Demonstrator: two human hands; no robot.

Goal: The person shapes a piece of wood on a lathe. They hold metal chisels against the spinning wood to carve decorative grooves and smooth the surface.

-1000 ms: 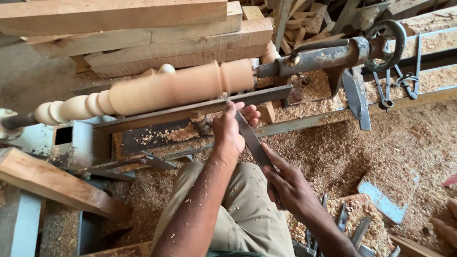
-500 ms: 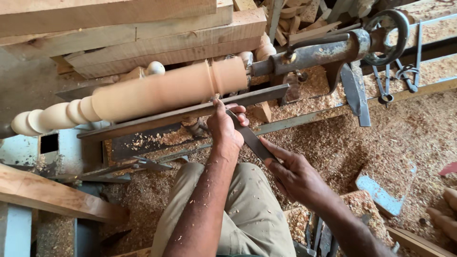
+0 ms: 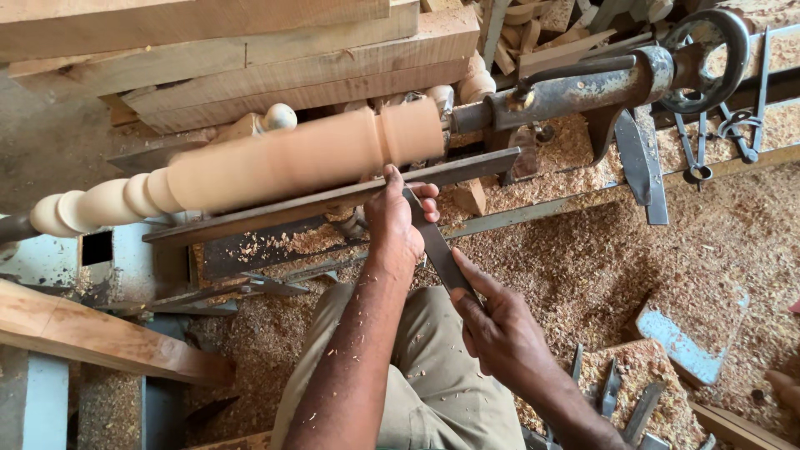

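Flat dark steel turning chisel [image 3: 437, 246] is held by both hands, its blade running diagonally from lower right up to the long dark metal tool rest [image 3: 333, 200], where its tip is hidden behind the left hand [image 3: 396, 225]. The fingers [image 3: 425, 196] of the left hand are curled and pressed together over the blade's upper end, pinning it against the tool rest. The right hand [image 3: 500, 333] is closed around the chisel's lower end, its fingers wrapped beneath and the thumb laid along the top of the steel.

Just beyond the tool rest, a pale round wooden spindle [image 3: 283, 162] is mounted lengthwise on the lathe; it is blurred along its surface. A narrow groove is cut near its right end, and a row of rounded beads is turned at its left end. At the right end the spindle is met by the rusty grey metal tailstock [image 3: 583, 87], which ends in a dark round handwheel [image 3: 704, 58].

Rough sawn wooden planks [image 3: 275, 50] are stacked behind the lathe. Pale wood shavings [image 3: 583, 267] are spread thickly over the floor. Several more flat steel chisels [image 3: 617, 396] lie in the shavings below the right hand. Khaki trousers [image 3: 425, 375] are seen beneath both forearms.
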